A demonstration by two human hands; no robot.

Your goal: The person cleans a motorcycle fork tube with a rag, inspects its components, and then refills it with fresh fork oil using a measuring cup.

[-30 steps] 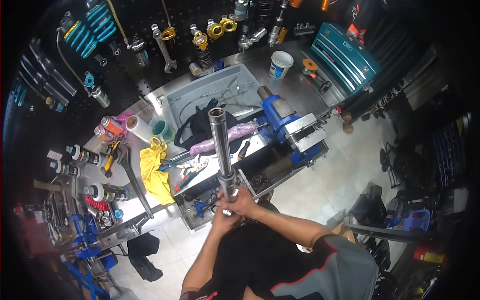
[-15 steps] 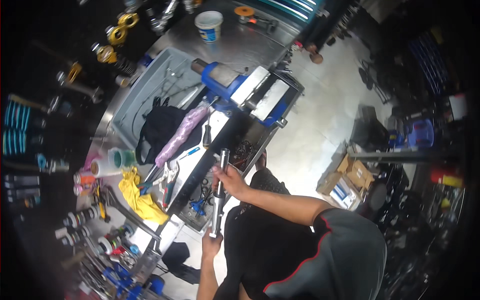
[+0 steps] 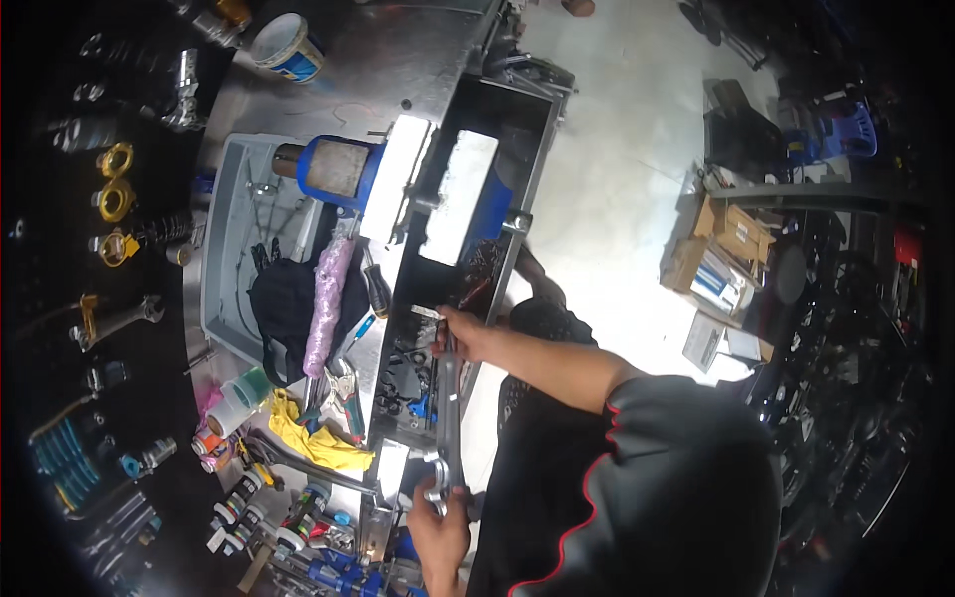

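Note:
A long grey metal tube [image 3: 451, 398] with a shiny ring-shaped eye [image 3: 438, 480] at its near end spans my two hands over the edge of an open drawer. My left hand [image 3: 438, 537] is closed round the near end, thumb and fingers by the eye. My right hand [image 3: 466, 333] grips the far end, where a short silver piece [image 3: 426, 311] sticks out past the fingers. Beneath the right hand lies the drawer [image 3: 403, 343], holding loose black, blue and metal parts. Blur hides the finer shape of the tube.
A blue bench vise [image 3: 338, 169] stands beyond my hands, by a grey plastic bin [image 3: 231, 249]. On the bench lie a pink-wrapped rod [image 3: 328, 308], a screwdriver [image 3: 376, 291], pliers [image 3: 346, 398] and a yellow cloth [image 3: 313, 438]. Cardboard boxes [image 3: 731, 239] stand to the right.
My view has turned, so the bench and vise sit further left. Both hands still hold the tube; its ring-shaped eye now shows above my left hand, which appears lower in view.

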